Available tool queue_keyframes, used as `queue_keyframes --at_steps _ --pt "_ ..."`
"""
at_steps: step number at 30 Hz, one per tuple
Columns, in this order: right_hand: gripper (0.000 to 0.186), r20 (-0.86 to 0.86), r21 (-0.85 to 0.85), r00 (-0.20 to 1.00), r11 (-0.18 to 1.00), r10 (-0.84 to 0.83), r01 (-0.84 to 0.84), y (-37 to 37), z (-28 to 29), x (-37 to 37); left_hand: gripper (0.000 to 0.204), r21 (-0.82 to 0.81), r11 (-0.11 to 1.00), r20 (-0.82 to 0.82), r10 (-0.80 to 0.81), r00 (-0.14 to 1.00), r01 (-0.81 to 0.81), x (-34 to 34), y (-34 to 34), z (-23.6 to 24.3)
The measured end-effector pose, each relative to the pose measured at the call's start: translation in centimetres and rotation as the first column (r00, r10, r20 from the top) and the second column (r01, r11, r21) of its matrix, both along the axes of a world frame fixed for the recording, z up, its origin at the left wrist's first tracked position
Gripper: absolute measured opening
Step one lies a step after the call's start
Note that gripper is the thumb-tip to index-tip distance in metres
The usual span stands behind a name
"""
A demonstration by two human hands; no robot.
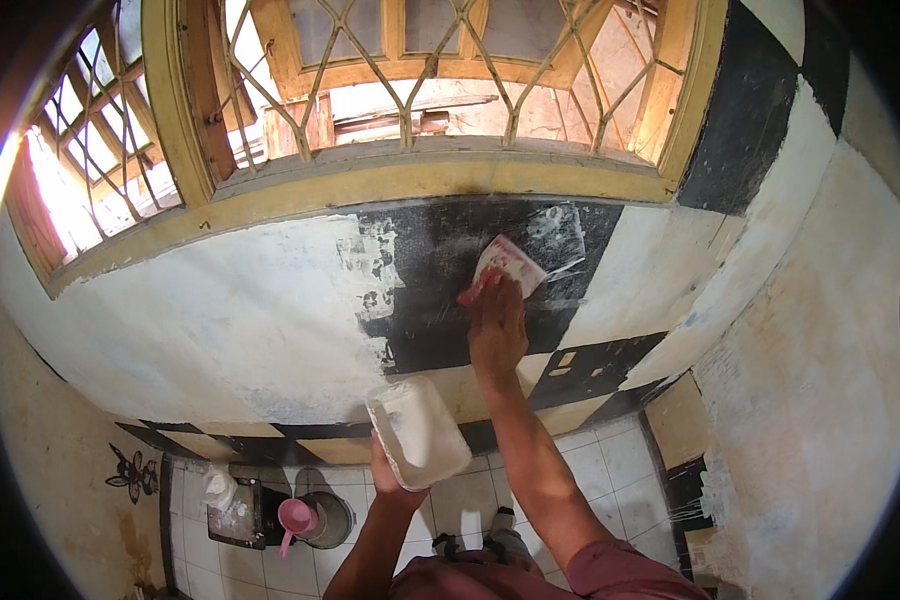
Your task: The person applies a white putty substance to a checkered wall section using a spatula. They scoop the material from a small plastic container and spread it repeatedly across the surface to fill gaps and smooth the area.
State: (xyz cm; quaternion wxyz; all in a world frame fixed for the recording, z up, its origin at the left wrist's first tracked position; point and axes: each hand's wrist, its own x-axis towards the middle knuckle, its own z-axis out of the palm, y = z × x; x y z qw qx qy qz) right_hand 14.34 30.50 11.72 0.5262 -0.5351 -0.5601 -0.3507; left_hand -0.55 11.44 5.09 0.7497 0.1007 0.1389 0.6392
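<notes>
My right hand point(498, 325) is closed on a flat, pink-and-white spreader point(512, 262), pressed against a black painted patch point(432, 270) of the wall under the window. Thin white smears point(562, 238) mark the black just above and right of the spreader. Lower down, my left hand point(398, 478) grips a white rectangular tub point(436, 432) from beneath and its left side. The tub is tilted and coated with white paste inside; how much it holds is hard to tell. Nothing shows between the tub and the wall except a gap.
A yellow window frame point(450, 180) with a metal grille point(407, 125) runs above the wall. White-coated wall point(220, 310) lies to the left. On the tiled floor stand a pink dipper point(296, 515), a grey bucket point(332, 520) and a black crate-like stand point(245, 512).
</notes>
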Motion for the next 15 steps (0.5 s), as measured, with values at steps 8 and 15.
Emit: queue_keyframes --at_steps 8,15 --pt "0.021 -0.86 0.264 0.154 0.683 0.486 -0.681 -7.0 1.7 4.6 0.061 0.013 0.999 -0.031 0.034 0.999 -0.034 -1.4 -1.4 -0.8" --pt "0.022 -0.892 0.298 0.245 0.901 0.381 -0.316 -3.6 5.5 9.8 0.054 0.046 0.996 -0.145 0.085 0.986 -0.079 -1.9 -2.3 -0.8"
